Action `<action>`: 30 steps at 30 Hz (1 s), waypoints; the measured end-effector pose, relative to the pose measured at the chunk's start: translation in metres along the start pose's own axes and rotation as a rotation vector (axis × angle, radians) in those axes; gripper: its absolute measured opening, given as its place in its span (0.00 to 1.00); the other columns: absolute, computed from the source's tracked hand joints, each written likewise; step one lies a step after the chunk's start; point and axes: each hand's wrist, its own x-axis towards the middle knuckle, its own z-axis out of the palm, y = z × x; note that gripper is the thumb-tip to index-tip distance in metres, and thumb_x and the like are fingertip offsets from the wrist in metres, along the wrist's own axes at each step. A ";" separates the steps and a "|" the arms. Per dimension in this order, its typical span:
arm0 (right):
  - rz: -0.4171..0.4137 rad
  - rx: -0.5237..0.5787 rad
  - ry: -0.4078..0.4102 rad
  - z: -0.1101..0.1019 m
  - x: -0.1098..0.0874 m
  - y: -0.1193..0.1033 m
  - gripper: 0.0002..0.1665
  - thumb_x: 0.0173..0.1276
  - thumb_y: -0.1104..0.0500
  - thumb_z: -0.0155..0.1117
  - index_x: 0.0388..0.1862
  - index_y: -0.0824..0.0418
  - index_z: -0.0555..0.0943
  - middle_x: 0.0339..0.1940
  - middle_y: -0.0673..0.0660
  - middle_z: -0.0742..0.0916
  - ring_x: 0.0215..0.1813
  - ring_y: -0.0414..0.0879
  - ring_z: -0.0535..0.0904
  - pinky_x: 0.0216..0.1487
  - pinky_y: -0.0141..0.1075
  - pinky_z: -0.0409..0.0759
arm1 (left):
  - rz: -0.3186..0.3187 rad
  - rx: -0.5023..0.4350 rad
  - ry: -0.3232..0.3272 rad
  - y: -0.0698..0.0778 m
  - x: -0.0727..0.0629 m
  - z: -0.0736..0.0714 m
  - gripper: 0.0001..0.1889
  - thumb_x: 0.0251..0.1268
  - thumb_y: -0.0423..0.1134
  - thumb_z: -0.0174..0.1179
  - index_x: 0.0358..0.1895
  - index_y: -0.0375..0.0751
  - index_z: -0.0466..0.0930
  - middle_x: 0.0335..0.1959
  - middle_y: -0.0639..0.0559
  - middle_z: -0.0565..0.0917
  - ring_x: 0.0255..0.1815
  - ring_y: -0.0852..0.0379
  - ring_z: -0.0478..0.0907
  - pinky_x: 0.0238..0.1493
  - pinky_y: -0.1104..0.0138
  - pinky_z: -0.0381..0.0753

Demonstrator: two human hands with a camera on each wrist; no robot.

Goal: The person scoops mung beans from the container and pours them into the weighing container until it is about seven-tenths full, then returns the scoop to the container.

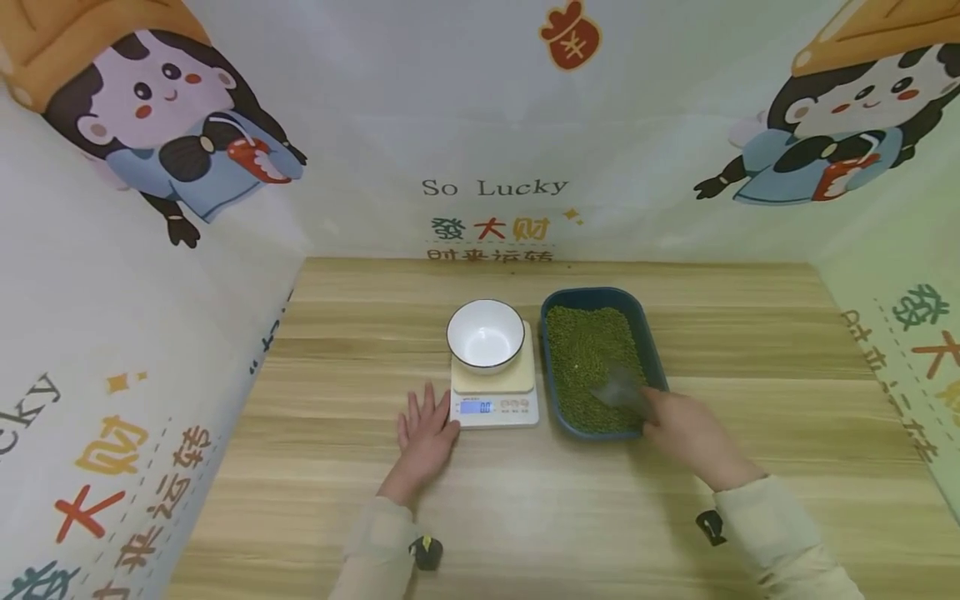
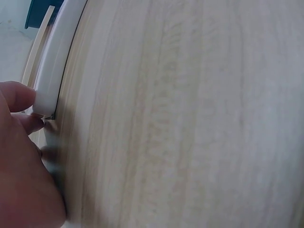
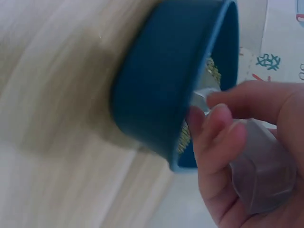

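Observation:
My right hand (image 1: 693, 437) grips a translucent scoop (image 1: 621, 390) by its handle. The scoop's head, blurred in the head view, is down among small green beans (image 1: 588, 342) in a dark blue tub (image 1: 656, 354). In the right wrist view, the fingers curl round the clear handle (image 3: 263, 166) beside the tub's rim. My left hand (image 1: 427, 437) lies on the table with fingers spread, its thumb at the left edge of a white kitchen scale (image 1: 491, 421). On the scale's cream platform stands a white bowl (image 1: 486, 333) with a dark rim. The display (image 1: 476, 407) reads 0.0.
The wood-grain table (image 1: 337, 333) is walled at the back and both sides by a printed white cloth (image 1: 360, 167). The tub stands just right of the scale, with a narrow gap between them. Dark devices (image 1: 426, 552) are worn at both wrists.

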 end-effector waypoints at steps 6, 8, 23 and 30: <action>0.043 0.088 0.063 0.014 0.008 -0.001 0.26 0.58 0.63 0.56 0.55 0.73 0.69 0.34 0.64 0.82 0.23 0.44 0.72 0.23 0.37 0.72 | -0.013 -0.005 0.006 0.001 0.000 0.002 0.29 0.66 0.48 0.38 0.69 0.47 0.49 0.71 0.50 0.33 0.67 0.50 0.17 0.61 0.50 0.18; 0.057 0.115 0.065 0.016 0.011 -0.002 0.27 0.58 0.62 0.55 0.56 0.73 0.69 0.33 0.62 0.82 0.20 0.43 0.69 0.21 0.34 0.69 | -0.017 -0.001 0.010 0.001 0.000 0.002 0.29 0.65 0.48 0.38 0.69 0.47 0.48 0.71 0.51 0.32 0.67 0.50 0.17 0.61 0.50 0.18; 0.101 0.172 0.098 0.028 0.032 0.002 0.29 0.61 0.58 0.56 0.58 0.71 0.67 0.37 0.64 0.82 0.28 0.48 0.74 0.32 0.44 0.73 | -0.029 0.004 0.019 0.006 0.000 0.001 0.29 0.65 0.47 0.38 0.69 0.47 0.48 0.71 0.50 0.33 0.67 0.50 0.17 0.61 0.50 0.17; 0.099 0.209 0.121 0.034 0.032 0.005 0.29 0.60 0.57 0.56 0.58 0.69 0.69 0.20 0.53 0.77 0.18 0.43 0.67 0.22 0.36 0.67 | -0.037 -0.002 0.018 0.005 -0.001 0.002 0.30 0.64 0.47 0.39 0.70 0.46 0.48 0.71 0.51 0.32 0.67 0.50 0.17 0.60 0.50 0.18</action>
